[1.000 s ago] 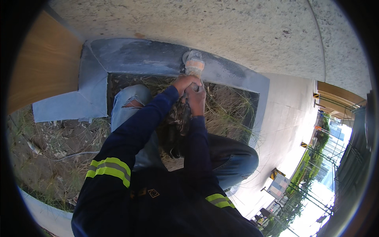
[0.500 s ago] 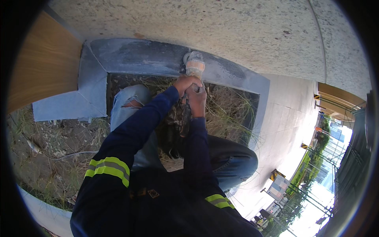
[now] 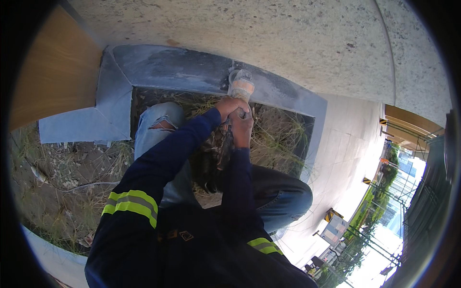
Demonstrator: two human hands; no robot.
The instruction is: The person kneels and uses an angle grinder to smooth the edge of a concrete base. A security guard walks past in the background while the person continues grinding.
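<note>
Both my hands are wrapped round a dusty angle grinder [image 3: 241, 89] with an orange-tinted head. My left hand [image 3: 230, 105] grips its body close to the head, and my right hand [image 3: 242, 128] is closed on it just behind, nearer to me. The grinder's head lies over the dark grey stone slab [image 3: 168, 69] along the foot of the wall; whether its disc touches the stone I cannot tell. Pale dust smears mark the slab. Below my hands the tool's rear part and cord run into shadow between my knees.
A speckled stone wall [image 3: 288, 36] rises beyond the slab. A wood-look panel [image 3: 57, 72] stands at the left. Dry grass and soil [image 3: 67, 187] fill the framed bed, with a pale cable [image 3: 91, 185] across it. Light paving [image 3: 343, 144] lies at the right, with striped barriers [image 3: 333, 216] farther off.
The grinder and both hands have shifted slightly to the right and toward me along the slab. My grip stays the same.
</note>
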